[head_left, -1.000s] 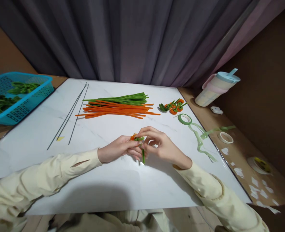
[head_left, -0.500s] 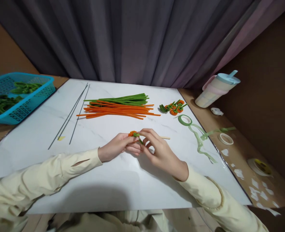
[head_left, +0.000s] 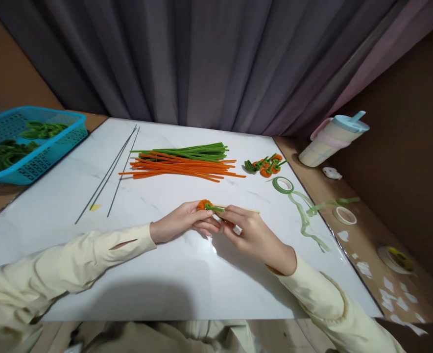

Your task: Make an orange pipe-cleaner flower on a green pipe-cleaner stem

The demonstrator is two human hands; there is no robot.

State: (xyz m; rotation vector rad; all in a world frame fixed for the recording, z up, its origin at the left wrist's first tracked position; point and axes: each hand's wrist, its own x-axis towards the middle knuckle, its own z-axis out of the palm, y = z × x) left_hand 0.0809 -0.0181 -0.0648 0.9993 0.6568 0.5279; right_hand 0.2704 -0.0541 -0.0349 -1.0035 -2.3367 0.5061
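Observation:
My left hand pinches a small orange pipe-cleaner coil just above the white marble tabletop. My right hand meets it from the right and grips the green pipe-cleaner stem that sticks out of the coil. A thin wooden stick lies on the table just beyond my right fingers. Both sleeves are pale yellow.
A bundle of orange and green pipe cleaners lies mid-table, with thin dark wires to its left and finished orange-green pieces to its right. Green tape rolls, a tumbler and a blue basket line the sides.
The green stem pointed downward below my hands a second ago; it now lies nearly level between them. My right hand has dropped lower, and the stick behind it has come into view.

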